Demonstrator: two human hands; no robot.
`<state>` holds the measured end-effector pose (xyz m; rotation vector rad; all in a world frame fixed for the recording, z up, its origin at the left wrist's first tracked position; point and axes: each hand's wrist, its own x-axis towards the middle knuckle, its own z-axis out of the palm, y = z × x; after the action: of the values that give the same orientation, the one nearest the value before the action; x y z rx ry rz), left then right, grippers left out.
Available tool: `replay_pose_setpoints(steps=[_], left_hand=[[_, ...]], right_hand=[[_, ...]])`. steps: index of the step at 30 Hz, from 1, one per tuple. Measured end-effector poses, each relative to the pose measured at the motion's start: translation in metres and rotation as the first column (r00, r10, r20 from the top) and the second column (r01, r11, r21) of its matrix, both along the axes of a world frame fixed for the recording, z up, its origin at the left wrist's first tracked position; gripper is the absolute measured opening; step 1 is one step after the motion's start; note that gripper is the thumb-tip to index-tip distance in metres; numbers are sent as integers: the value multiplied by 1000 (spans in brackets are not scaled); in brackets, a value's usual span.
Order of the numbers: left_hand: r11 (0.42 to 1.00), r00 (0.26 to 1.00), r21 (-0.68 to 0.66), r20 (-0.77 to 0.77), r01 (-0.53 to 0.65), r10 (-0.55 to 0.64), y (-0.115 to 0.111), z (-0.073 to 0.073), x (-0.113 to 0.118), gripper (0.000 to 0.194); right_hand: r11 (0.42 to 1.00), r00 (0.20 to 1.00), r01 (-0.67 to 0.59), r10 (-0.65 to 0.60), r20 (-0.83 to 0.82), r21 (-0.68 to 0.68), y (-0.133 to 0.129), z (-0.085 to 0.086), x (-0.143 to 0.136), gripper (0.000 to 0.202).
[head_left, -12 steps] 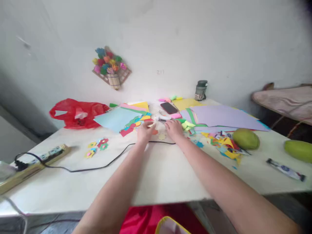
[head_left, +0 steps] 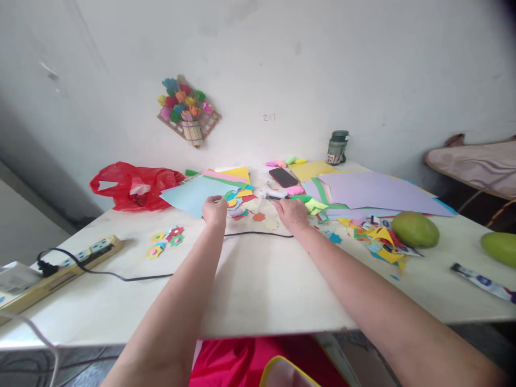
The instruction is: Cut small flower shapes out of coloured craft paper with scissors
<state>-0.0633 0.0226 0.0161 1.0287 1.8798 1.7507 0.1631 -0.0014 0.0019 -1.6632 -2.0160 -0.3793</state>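
My left hand (head_left: 215, 209) is at the front right corner of a light blue sheet (head_left: 193, 194), fingers curled together; whatever they hold, if anything, is hidden. Beside it lies a pile of coloured paper cutouts (head_left: 234, 204). My right hand (head_left: 292, 214) rests palm down on the table, fingers reaching forward, with no held thing visible. Just past its fingertips lies a white glue gun (head_left: 271, 192); whether they touch is unclear. Between the hands are an orange paper cutout (head_left: 258, 217) and a cream one (head_left: 271, 224).
Paper flowers (head_left: 176, 236), a power strip (head_left: 86, 257) and a red plastic bag (head_left: 133, 185) are leftward. A black cord (head_left: 258, 233) crosses the table. Rightward are paper scraps (head_left: 381, 236), green fruit (head_left: 415, 229), a tube (head_left: 484, 283) and purple sheets (head_left: 371, 191). A phone (head_left: 282, 177) lies behind.
My left hand has moved left, away from the small cutouts in the middle to the light blue sheet's corner. My right hand stays near the glue gun, and the view has shifted slightly.
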Motion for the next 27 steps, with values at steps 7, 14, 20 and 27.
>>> replay_pose_setpoints(steps=[7,14,20,27], left_hand=[[998,984,59,177,10,-20,-14,-11,8,16],[994,930,84,353,76,-101,-27,-8,17,23],[981,886,144,461,-131,51,-26,-5,-1,23],[983,833,131,553,-130,37,-26,-1,-3,19]], right_hand=[[987,987,-152,154,-38,53,2,-2,-3,26],[980,977,-200,200,-70,4,1,5,-10,26],[963,966,-258,258,-7,-79,1,11,-22,24],[955,960,-266,275,58,-133,8,18,-42,24]])
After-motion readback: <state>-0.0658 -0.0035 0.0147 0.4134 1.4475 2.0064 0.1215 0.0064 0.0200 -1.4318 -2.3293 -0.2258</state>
